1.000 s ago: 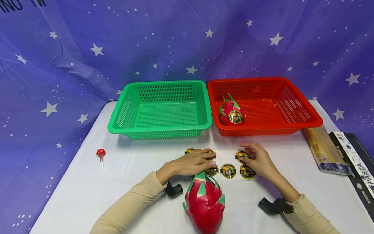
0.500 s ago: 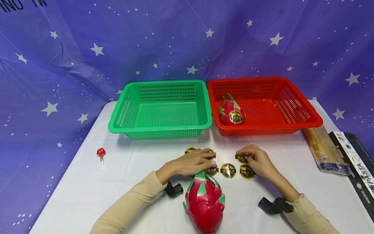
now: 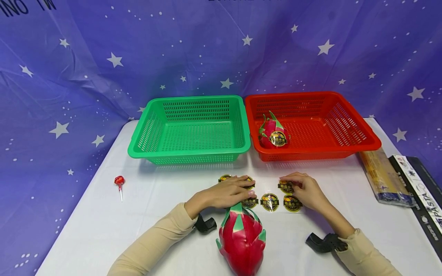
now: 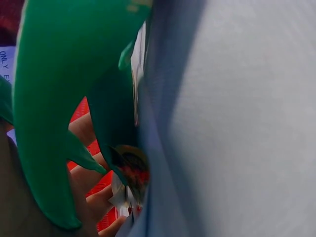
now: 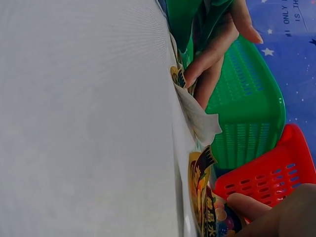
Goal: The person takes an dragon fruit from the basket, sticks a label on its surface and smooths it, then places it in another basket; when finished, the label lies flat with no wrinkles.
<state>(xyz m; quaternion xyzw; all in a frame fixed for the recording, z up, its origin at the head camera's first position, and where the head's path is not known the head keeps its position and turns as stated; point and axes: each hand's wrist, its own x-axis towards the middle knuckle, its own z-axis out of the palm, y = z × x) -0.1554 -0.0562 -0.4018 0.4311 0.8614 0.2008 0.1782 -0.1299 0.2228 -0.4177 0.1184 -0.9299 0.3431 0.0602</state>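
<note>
In the head view my left hand [image 3: 224,191] lies with fingers extended across a clear sheet of round black-and-gold fruit stickers [image 3: 269,202], covering part of its left side. At the sheet's right side, the thumb and forefinger of my right hand [image 3: 305,190] pinch the edge of the upper right sticker [image 3: 285,186]. The right wrist view has this sticker [image 5: 210,215] close by the fingers, standing up from the white surface. Below my left hand lies a red dragon fruit [image 3: 241,239] with green leaf tips; its leaves [image 4: 54,98] fill much of the left wrist view.
A green basket [image 3: 188,152] and a red basket [image 3: 319,153] stand side by side at the back. Inside the red one sits a stickered dragon fruit [image 3: 271,130]. A lollipop [image 3: 119,182] lies left; a plastic-wrapped pack [image 3: 388,178] and a long black box [image 3: 419,191] lie right.
My right forefinger has come down from above the upper right sticker to its edge, and the fingers have drawn together. The left hand and the dragon fruit have stayed in place.
</note>
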